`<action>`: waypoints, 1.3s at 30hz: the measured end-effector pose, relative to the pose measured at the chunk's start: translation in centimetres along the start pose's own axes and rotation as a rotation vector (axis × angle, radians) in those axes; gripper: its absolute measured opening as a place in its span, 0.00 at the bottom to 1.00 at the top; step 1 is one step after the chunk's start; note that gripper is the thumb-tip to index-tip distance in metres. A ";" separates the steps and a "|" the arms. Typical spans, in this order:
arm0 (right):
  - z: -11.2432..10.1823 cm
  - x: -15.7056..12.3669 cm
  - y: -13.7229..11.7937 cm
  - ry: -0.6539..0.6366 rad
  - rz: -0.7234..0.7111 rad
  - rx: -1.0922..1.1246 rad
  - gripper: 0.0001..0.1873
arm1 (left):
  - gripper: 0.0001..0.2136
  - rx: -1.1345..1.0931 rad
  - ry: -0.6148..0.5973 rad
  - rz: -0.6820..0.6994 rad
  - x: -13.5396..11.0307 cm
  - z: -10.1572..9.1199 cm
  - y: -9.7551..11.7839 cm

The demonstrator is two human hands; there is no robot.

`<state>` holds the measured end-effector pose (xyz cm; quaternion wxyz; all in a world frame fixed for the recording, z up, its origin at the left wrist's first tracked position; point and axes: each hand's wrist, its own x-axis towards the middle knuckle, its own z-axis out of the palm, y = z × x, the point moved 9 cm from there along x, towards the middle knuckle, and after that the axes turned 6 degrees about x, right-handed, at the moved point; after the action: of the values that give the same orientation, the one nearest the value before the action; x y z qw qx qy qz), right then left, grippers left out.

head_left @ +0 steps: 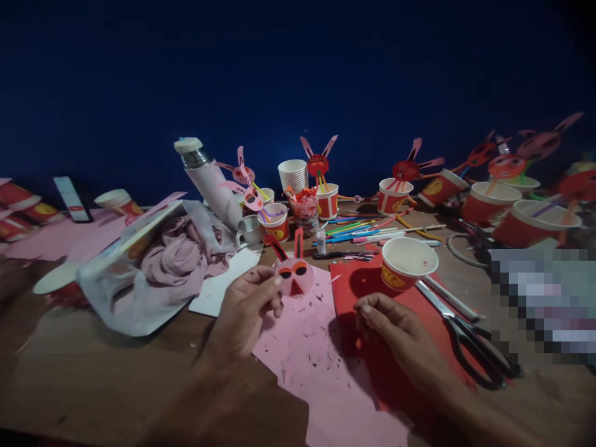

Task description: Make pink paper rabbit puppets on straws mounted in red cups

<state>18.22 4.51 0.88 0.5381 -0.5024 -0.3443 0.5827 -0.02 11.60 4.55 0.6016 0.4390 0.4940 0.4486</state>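
Note:
My left hand pinches the edge of a pink paper rabbit face between thumb and fingers. The face has dark-and-pink ears, orange-and-black eyes and a red triangular nose. My right hand is closed over a red paper sheet, thumb pressed to the fingers; whatever it may hold is too small or hidden to make out. Below the rabbit face lies a pink paper sheet scattered with dark scraps. A red-and-white paper cup stands just beyond my right hand, with black-handled scissors to its right.
Paper cups with rabbit figures line the back. Coloured pens and a cup of red paper scraps lie before them. At left are a plastic bag with cloth, a leaning thermos and a phone.

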 end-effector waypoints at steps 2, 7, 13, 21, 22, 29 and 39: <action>0.4 0.0 0.1 -0.036 -0.002 -0.019 0.13 | 0.11 0.031 0.032 0.016 0.0 -1.4 0.5; 0.9 -0.1 0.7 -0.103 -0.007 -0.076 0.12 | 0.10 0.276 0.003 -0.013 0.6 -3.7 -2.0; 1.2 -0.4 0.8 -0.115 -0.078 -0.253 0.13 | 0.10 0.407 -0.014 -0.015 1.3 -3.9 -3.2; 1.4 -0.2 0.9 -0.145 -0.154 -0.528 0.14 | 0.10 0.439 -0.126 -0.034 2.3 -1.8 -3.7; 1.4 -0.1 0.9 -0.150 -0.163 -0.544 0.14 | 0.10 0.439 -0.146 -0.044 2.4 -1.6 -3.9; 2.1 -0.6 0.5 -0.183 -0.230 -0.661 0.13 | 0.09 0.399 -0.249 -0.127 2.2 1.2 -4.1; 3.3 -2.0 -1.3 -0.244 -0.391 -0.774 0.12 | 0.10 0.405 -0.329 -0.112 3.8 5.3 -5.6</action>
<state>15.24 3.28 3.38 0.3659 -0.5199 -0.6863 0.3532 6.27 13.66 -1.03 0.5975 0.5896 0.4927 0.2294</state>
